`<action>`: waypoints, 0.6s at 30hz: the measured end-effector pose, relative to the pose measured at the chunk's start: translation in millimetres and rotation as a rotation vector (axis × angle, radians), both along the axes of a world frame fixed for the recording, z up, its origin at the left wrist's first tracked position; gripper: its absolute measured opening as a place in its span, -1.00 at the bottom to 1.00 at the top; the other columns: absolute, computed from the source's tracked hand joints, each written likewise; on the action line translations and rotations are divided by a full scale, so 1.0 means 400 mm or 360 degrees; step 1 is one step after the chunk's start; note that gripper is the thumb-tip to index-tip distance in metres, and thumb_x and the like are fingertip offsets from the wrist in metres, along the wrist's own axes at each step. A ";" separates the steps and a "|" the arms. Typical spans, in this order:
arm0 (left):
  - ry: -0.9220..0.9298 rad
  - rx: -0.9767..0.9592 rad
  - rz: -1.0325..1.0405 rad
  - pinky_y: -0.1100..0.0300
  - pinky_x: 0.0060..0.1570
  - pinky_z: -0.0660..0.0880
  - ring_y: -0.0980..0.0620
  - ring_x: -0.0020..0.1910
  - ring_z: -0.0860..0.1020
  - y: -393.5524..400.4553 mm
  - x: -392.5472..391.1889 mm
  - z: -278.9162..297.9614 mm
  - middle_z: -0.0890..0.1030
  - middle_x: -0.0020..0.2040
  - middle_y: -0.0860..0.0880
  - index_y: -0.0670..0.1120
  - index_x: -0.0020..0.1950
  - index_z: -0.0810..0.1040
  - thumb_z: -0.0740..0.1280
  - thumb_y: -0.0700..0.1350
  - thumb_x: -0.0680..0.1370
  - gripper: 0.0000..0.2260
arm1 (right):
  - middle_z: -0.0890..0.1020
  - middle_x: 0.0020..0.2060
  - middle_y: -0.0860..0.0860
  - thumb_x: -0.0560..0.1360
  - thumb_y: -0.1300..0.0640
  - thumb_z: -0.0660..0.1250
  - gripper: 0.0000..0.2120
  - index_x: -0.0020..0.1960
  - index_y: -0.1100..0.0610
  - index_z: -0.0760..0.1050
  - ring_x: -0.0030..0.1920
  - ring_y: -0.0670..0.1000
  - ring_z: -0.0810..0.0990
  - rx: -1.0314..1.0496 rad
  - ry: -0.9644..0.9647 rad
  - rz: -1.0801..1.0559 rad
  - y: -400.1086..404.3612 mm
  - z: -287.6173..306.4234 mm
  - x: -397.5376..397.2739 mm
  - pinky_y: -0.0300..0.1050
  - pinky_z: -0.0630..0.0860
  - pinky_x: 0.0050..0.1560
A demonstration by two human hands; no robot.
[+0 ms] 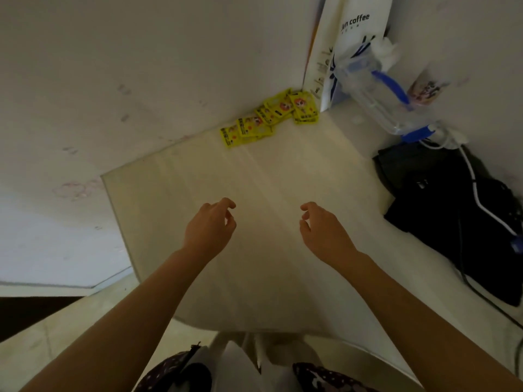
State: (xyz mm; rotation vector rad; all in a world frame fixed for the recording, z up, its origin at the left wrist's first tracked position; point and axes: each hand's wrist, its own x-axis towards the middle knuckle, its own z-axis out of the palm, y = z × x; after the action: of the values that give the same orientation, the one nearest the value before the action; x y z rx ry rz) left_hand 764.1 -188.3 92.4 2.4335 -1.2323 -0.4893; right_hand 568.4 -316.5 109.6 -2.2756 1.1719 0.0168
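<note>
the left hand [210, 227] and right hand [325, 230] hang side by side over a pale mat [263, 171], fingers loosely curled and grasping nothing, the mat lying flat on the table [343, 128] with yellow packets [268, 117] at its far edge against the wall [141, 80]

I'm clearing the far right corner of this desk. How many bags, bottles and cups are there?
Bags: 2, a paper bag and a black bag
Bottles: 1, a clear bottle
Cups: 1, a printed cup
Total: 4
</note>
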 end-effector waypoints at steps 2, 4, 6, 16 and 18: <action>-0.0011 -0.0001 -0.0043 0.11 -0.10 0.46 0.01 0.04 0.50 -0.035 0.048 0.001 0.60 -0.02 0.03 0.00 0.25 0.47 0.22 -0.09 0.58 -0.76 | 0.55 0.19 0.11 0.60 0.13 0.14 -0.67 0.35 0.15 0.33 0.17 0.09 0.53 -0.0008 0.0005 -0.0018 -0.033 -0.001 0.026 -0.03 0.49 0.15; -0.0031 -0.0004 -0.0075 0.09 -0.11 0.48 0.01 0.03 0.49 -0.074 0.089 0.001 0.60 -0.04 0.05 0.01 0.24 0.47 0.22 -0.09 0.57 -0.76 | 0.55 0.18 0.11 0.60 0.12 0.14 -0.67 0.34 0.15 0.33 0.17 0.10 0.52 -0.0014 0.0015 -0.0034 -0.069 -0.003 0.053 -0.03 0.49 0.15; -0.0052 -0.0001 -0.0104 0.08 -0.11 0.49 0.01 0.03 0.50 -0.115 0.125 0.001 0.60 -0.05 0.06 0.01 0.23 0.48 0.21 -0.09 0.57 -0.76 | 0.55 0.17 0.11 0.59 0.12 0.14 -0.67 0.34 0.15 0.33 0.16 0.10 0.52 -0.0022 0.0033 -0.0049 -0.107 -0.002 0.076 -0.03 0.48 0.14; -0.0046 0.0074 -0.0082 -0.01 0.00 0.52 -0.04 0.05 0.53 -0.343 0.233 -0.023 0.62 0.02 0.01 0.03 0.20 0.50 0.20 -0.10 0.55 -0.76 | 0.57 0.12 0.13 0.58 0.14 0.17 -0.68 0.32 0.17 0.36 0.14 0.12 0.54 -0.0078 0.0128 0.0043 -0.351 -0.018 0.191 -0.02 0.50 0.12; -0.0029 0.0107 -0.0065 -0.01 0.03 0.51 -0.05 0.09 0.51 -0.393 0.253 -0.037 0.61 0.07 0.01 0.03 0.19 0.50 0.21 -0.10 0.55 -0.76 | 0.56 0.14 0.14 0.58 0.14 0.17 -0.67 0.32 0.18 0.36 0.16 0.13 0.53 -0.0090 0.0147 0.0079 -0.410 -0.027 0.222 -0.02 0.48 0.13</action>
State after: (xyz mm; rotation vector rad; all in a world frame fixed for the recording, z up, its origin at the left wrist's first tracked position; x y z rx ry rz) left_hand 865.2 -345.5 77.6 2.4778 -1.2953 -0.5297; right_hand 657.4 -480.5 98.7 -2.3756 1.1764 0.1100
